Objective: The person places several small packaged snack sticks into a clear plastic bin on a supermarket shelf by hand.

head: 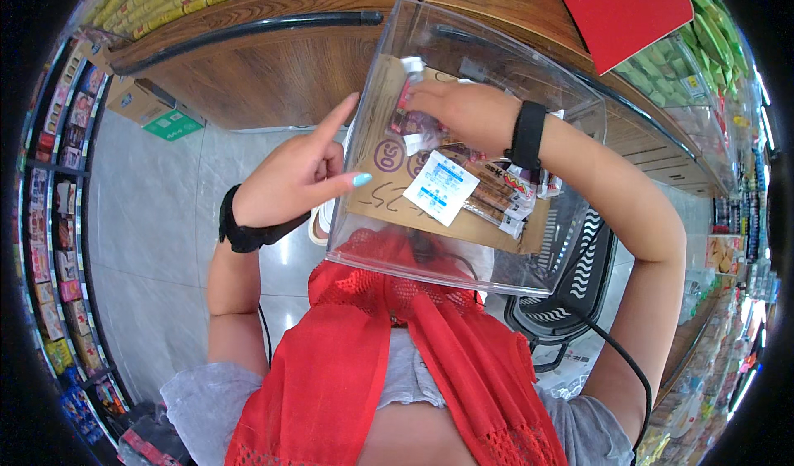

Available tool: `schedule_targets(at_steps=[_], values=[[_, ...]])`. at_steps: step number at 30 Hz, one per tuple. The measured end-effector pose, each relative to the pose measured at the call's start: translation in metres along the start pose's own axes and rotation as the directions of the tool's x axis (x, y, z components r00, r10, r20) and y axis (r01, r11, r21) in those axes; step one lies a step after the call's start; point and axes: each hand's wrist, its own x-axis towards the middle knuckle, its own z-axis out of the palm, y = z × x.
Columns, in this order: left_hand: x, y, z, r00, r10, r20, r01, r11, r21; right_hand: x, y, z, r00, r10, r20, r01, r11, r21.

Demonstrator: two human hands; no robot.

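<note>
In front of me is a clear plastic box (378,243) with cardboard (378,202) in its bottom, bearing printed circles and handwriting. My right hand (462,109) reaches inside, its fingers closed over a purple wrapped snack packet (415,125) at the box's left side. More brown snack sticks in clear wrappers (493,190) lie to the right, partly under my right forearm. A white sachet with blue print (441,188) rests beside them. At the box's left wall, my left hand (298,171) is empty, index finger and thumb apart, the other fingers curled.
A wooden display counter (267,69) with a black rail (248,35) runs behind the box. Below right stands a black shopping basket (583,280). Stocked shelves (59,218) line the left. A cardboard carton (139,100) sits by the counter, and a red sheet (626,13) is at upper right.
</note>
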Motion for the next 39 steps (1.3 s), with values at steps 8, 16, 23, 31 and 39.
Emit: schedule_targets(at_steps=[8, 16, 23, 31, 39], values=[[-0.001, -0.003, 0.010, 1.000, 0.004, 0.006, -0.004, 1.000, 0.007, 0.010, 0.022, -0.008, 0.957, 0.281, 0.065, -0.286, 0.895, 0.343], [-0.003, -0.007, 0.015, 0.999, 0.027, -0.043, -0.026, 1.000, 0.013, 0.027, 0.029, 0.020, 0.998, 0.067, 0.015, -0.064, 0.986, -0.155], [-0.004, -0.008, 0.019, 0.997, 0.036, -0.068, -0.034, 0.999, 0.028, 0.045, 0.022, 0.016, 0.997, 0.081, 0.010, -0.072, 0.936, -0.343], [-0.007, -0.009, 0.020, 0.997, -0.053, -0.062, 0.055, 0.998, 0.032, 0.021, 0.026, -0.006, 0.939, 0.127, 0.319, -0.101, 0.990, -0.096], [-0.006, -0.010, 0.024, 0.994, 0.016, -0.104, -0.011, 0.999, 0.048, 0.017, 0.033, 0.022, 0.999, -0.023, -0.027, 0.022, 0.999, -0.033]])
